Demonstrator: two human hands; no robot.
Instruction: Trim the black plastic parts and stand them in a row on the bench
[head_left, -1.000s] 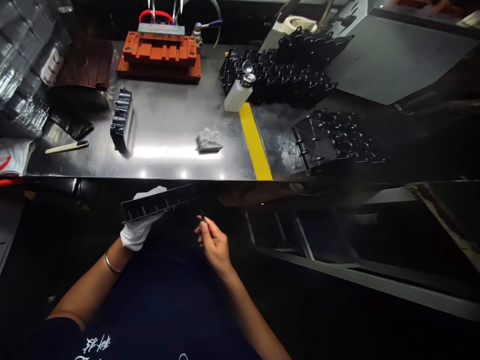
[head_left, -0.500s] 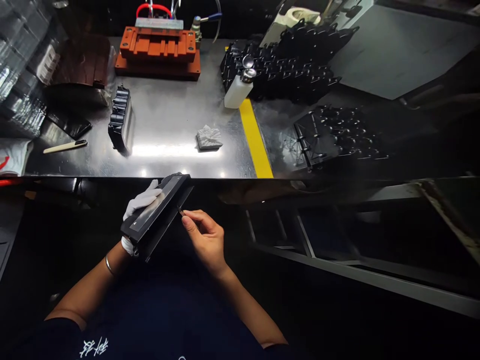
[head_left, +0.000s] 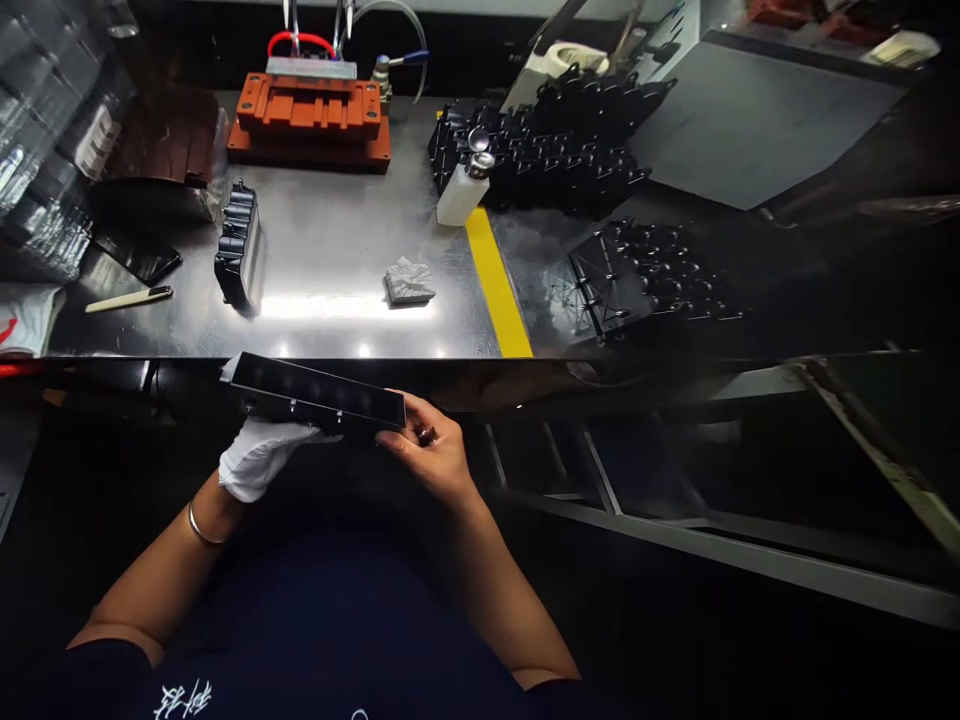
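A long black plastic housing (head_left: 319,388) is held up just in front of the bench edge, its flat dark face showing and its right end slightly lower. My left hand (head_left: 259,458), in a white glove, grips it from below at the left half; the fingers are partly hidden. My bare right hand (head_left: 439,455) closes around the right end, thumb in front and fingers behind. A small dark object (head_left: 427,437) is tucked in that hand's fingers, too small to make out. On the bench beyond lies a folded grey cloth (head_left: 409,282).
A ribbed black part (head_left: 238,245) stands on the metal bench (head_left: 322,240). Behind it is an orange fixture (head_left: 307,115). A white pump bottle (head_left: 462,195) stands beside stacked black parts (head_left: 555,150), near yellow tape (head_left: 495,285). A cream-handled knife (head_left: 129,300) lies left.
The housing has turned from a steep slant to nearly level. My right hand has gone from pinching a small object at its edge to gripping its right end. My left hand has shifted underneath.
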